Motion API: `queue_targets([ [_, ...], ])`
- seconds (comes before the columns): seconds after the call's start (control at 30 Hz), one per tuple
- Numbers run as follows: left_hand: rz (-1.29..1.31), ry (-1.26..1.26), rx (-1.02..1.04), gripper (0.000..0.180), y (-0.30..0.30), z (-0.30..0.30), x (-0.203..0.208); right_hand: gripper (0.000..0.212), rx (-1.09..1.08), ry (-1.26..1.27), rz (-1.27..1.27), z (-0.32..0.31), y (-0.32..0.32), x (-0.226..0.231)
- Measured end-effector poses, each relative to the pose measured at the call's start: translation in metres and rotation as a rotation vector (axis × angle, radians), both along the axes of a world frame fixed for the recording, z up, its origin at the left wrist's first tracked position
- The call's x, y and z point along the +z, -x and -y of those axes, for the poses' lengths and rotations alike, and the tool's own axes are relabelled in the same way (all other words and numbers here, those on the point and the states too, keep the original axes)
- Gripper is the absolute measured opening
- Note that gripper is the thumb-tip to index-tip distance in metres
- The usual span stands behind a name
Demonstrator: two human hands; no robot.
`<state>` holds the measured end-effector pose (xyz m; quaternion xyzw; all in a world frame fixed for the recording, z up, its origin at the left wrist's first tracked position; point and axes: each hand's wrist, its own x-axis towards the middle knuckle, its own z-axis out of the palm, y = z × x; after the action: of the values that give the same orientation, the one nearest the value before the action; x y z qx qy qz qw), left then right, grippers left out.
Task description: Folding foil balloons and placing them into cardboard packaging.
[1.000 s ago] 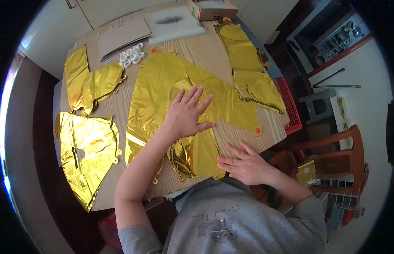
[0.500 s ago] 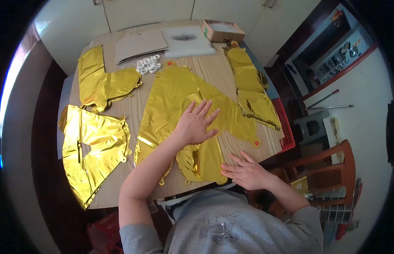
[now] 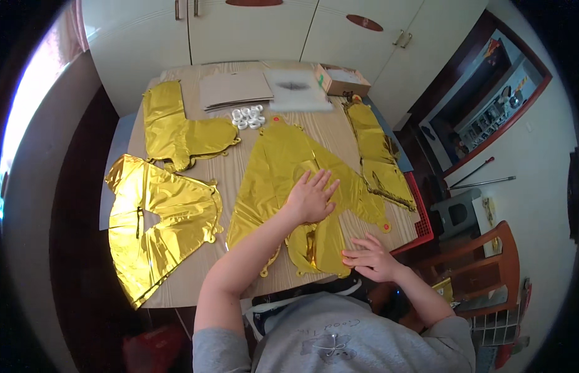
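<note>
Thin gold foil sheet (image 3: 274, 165), metallic-looking – smooth in places, glossy and creased in others – on a wood-grained, matt tabletop (image 3: 199, 273). Dull cardboard sheets (image 3: 235, 89), white plastic-looking rings (image 3: 247, 117), smooth cream cabinet doors (image 3: 252, 37), red plastic mesh basket (image 3: 424, 214), matt grey cloth shirt (image 3: 283, 348).

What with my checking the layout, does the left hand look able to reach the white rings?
Probably yes: between the left hand and the white rings lie only flat gold foil and tabletop.

Wooden chair (image 3: 509, 264), grey stool (image 3: 471, 210), pale cabinet doors (image 3: 252, 34)
</note>
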<state>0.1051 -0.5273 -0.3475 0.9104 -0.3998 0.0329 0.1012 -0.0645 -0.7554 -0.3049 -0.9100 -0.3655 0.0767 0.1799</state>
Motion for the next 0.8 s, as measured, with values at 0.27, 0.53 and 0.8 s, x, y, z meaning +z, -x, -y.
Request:
queue_targets([
  [0.27,0.031,0.124,0.004,0.075,0.0,-0.002,-0.01,0.025,-0.326,-0.497,-0.007,-0.002,-0.037,-0.027],
  [0.53,0.024,0.125,0.008,0.08,0.0,-0.003,-0.003,0.027,-0.391,-0.363,0.232,-0.026,-0.081,-0.032],
  [0.8,0.055,0.129,0.019,0.078,-0.002,-0.003,-0.009,0.03,-0.37,-0.386,0.146,-0.031,-0.092,-0.03],
])
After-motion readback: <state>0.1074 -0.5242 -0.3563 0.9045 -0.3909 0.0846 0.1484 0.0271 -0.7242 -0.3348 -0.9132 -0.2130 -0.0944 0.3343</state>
